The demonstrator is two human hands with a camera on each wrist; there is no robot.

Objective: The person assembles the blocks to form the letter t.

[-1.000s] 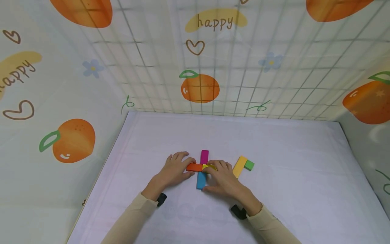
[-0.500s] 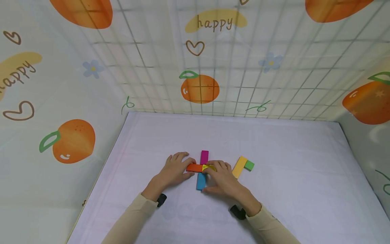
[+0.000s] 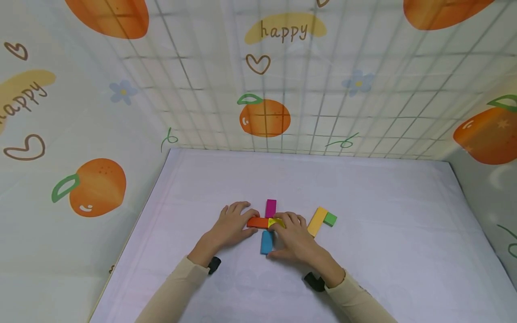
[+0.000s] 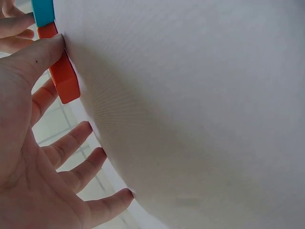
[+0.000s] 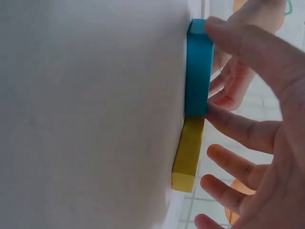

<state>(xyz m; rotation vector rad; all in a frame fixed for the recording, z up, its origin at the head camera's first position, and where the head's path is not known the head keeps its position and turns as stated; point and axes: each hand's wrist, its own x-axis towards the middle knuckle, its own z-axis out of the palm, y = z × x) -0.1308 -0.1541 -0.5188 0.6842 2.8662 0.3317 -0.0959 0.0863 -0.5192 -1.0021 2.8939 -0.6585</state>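
Note:
My left hand (image 3: 232, 224) pinches the orange block (image 3: 257, 222) between thumb and index finger, its other fingers spread on the white surface. With thumb and index finger at the two ends of the blue block (image 3: 266, 243), my right hand (image 3: 296, 237) holds it lengthwise; the right wrist view shows that blue block (image 5: 198, 67) along its side. A yellow block (image 3: 276, 222) meets the orange block's right end, partly hidden under my right fingers. The magenta block (image 3: 271, 208) stands out on the far side of that row, the blue one on the near side.
To the right of my right hand lie a yellow-orange block (image 3: 317, 221) and a small green block (image 3: 330, 219), side by side. The white tabletop (image 3: 383, 215) is bordered by printed cloth walls (image 3: 202, 89) at the back and sides.
The blue block has slid slightly toward me under my right thumb and index finger, and a small gap shows between it and the orange block. My left hand has stayed put.

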